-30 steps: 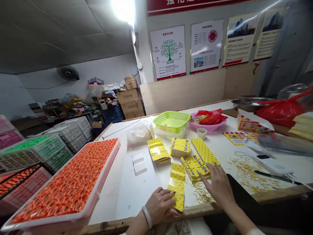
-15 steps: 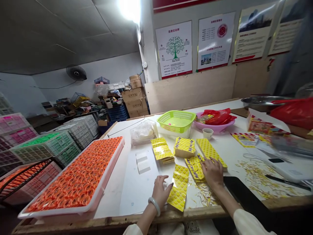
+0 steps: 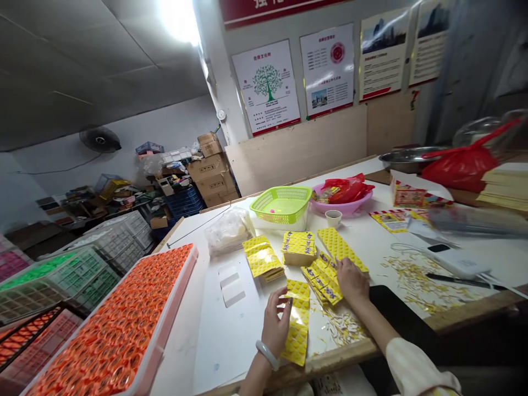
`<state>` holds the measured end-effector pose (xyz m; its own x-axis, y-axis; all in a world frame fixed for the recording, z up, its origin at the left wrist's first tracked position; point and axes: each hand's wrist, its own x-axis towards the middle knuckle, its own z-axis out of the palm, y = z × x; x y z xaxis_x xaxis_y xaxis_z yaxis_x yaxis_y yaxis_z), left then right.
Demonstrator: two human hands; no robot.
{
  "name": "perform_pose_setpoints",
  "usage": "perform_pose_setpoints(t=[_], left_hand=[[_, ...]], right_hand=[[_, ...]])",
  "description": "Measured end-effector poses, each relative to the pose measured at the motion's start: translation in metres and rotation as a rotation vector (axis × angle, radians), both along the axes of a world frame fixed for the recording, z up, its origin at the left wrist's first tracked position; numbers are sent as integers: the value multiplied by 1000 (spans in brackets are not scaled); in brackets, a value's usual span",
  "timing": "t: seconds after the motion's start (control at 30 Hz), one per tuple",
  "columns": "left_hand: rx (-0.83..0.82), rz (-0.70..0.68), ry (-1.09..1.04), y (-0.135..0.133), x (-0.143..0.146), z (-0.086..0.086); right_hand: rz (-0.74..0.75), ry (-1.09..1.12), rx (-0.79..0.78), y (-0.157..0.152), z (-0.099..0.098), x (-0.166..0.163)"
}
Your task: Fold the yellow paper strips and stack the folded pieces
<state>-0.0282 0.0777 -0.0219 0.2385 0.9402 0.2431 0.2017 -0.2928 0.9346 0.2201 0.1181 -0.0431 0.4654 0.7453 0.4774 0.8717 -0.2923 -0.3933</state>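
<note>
Red wall banner point(image 3: 280, 8), top of frame: white Chinese characters, cropped, not legible. Wall posters point(image 3: 328, 69), upper right: Chinese headings and body text, too small to read. Yellow packets point(image 3: 299, 247), centre: dark print, illegible. No other legible markings.

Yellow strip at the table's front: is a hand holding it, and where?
The left hand is at the yellow strip's left edge; a grip cannot be told.

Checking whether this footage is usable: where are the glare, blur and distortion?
Head view: the bright white ceiling lamp blows out to glare; a grey object at the right edge is smeared, too blurred to identify; wide-angle distortion tilts the white paper wall poster with a green tree.
</note>
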Motion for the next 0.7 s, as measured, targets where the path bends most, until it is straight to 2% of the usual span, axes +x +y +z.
perform_pose_setpoints(t=[0.17, 0.33, 0.7], left_hand=[[-30, 83, -28, -4, -31, -5], [-37, 164, -95, -8, -56, -12], [-31, 145, -142, -1, -56, -20]], right_hand=[[53, 32, -115, 6, 0, 2], [87, -27, -122, 4, 3, 3], [172, -251, -6, -12, 11, -2]])
